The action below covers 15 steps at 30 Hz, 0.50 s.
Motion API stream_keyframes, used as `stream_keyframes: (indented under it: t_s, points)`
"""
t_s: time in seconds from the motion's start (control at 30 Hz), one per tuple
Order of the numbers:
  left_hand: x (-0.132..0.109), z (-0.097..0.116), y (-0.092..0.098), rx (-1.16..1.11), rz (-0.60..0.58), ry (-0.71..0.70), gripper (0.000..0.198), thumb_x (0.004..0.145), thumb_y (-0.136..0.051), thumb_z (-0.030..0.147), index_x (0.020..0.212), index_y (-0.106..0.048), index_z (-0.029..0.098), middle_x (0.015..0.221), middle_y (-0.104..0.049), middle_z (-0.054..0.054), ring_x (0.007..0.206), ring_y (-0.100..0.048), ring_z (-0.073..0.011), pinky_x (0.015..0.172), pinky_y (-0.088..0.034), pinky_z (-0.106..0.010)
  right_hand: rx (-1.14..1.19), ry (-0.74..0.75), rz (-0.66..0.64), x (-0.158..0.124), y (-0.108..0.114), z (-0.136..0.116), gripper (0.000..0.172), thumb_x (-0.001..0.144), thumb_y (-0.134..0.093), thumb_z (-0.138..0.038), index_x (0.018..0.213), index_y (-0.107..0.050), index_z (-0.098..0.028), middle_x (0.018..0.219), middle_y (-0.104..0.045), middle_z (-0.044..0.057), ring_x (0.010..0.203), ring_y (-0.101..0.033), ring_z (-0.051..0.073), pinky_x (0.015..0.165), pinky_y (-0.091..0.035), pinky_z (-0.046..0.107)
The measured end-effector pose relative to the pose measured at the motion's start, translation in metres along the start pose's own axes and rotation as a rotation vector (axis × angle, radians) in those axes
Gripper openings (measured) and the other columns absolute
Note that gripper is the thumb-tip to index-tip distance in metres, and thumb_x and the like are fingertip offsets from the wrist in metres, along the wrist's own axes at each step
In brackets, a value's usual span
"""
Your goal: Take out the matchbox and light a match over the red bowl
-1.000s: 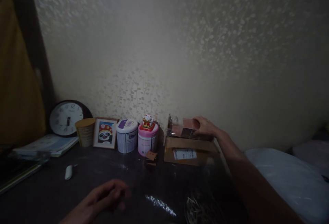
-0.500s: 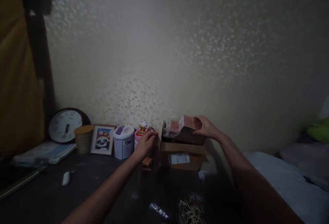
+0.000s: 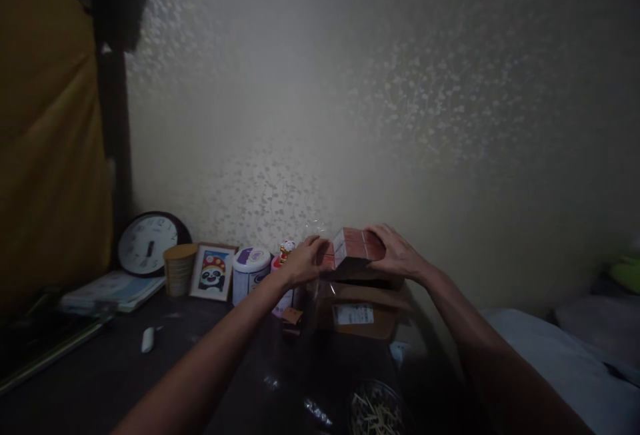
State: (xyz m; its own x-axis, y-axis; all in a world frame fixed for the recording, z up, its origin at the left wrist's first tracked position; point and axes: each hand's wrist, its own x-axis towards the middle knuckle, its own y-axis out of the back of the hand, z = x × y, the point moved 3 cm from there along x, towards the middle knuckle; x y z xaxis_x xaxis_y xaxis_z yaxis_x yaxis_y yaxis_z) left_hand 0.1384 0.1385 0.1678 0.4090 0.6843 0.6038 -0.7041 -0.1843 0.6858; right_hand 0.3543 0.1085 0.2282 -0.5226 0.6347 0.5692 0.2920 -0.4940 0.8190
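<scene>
My right hand [image 3: 395, 252] grips the right end of a reddish box in clear wrapping [image 3: 353, 248], held just above a cardboard box [image 3: 360, 305] at the back of the dark table [image 3: 165, 355]. At the left end of the reddish box, my left hand [image 3: 305, 263] has its fingers closed on the clear plastic wrap. Both forearms reach forward from the bottom of the view.
Along the wall stand a round clock [image 3: 149, 244], a tan cup [image 3: 180, 268], a framed panda picture [image 3: 214, 272], a white-and-purple tin [image 3: 251, 273] and a pink tin with a small cat figure [image 3: 286, 248]. A bowl of sticks [image 3: 375, 412] sits near me; bedding [image 3: 565, 362] lies right.
My left hand rose from the table's front and reached the left end of the reddish box. My right hand lifted the box a little off the cardboard box. The view shifted right.
</scene>
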Motion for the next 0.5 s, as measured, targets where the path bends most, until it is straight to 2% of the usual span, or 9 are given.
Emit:
stream_keyframes:
  t_s: [0.2, 0.37, 0.5]
  points:
    - [-0.030, 0.004, 0.026, 0.141, -0.128, 0.010, 0.062, 0.059, -0.070, 0.030, 0.117, -0.048, 0.023, 0.112, -0.048, -0.008, 0.101, -0.053, -0.0273, 0.084, -0.044, -0.037, 0.023, 0.069, -0.030, 0.006, 0.006, -0.045, 0.056, 0.061, -0.068, -0.031, 0.113, -0.047, -0.023, 0.107, -0.053, 0.006, 0.100, -0.050, 0.026, 0.088, -0.040, 0.039]
    - [-0.058, 0.006, 0.043, 0.191, -0.165, 0.028, 0.061, 0.060, -0.068, 0.030, 0.117, -0.046, 0.025, 0.110, -0.048, -0.008, 0.101, -0.054, -0.0281, 0.085, -0.043, -0.037, 0.043, 0.102, -0.068, 0.006, 0.004, -0.073, 0.057, 0.062, -0.068, -0.027, 0.114, -0.045, -0.023, 0.109, -0.052, 0.006, 0.102, -0.049, 0.025, 0.090, -0.039, 0.039]
    - [-0.075, 0.007, 0.055, 0.197, -0.165, 0.010, 0.058, 0.063, -0.067, 0.032, 0.117, -0.046, 0.024, 0.113, -0.047, -0.009, 0.102, -0.053, -0.0281, 0.086, -0.042, -0.037, 0.061, 0.087, -0.095, 0.004, 0.002, -0.084, 0.056, 0.061, -0.068, -0.024, 0.112, -0.045, -0.022, 0.109, -0.052, 0.005, 0.102, -0.050, 0.024, 0.089, -0.041, 0.038]
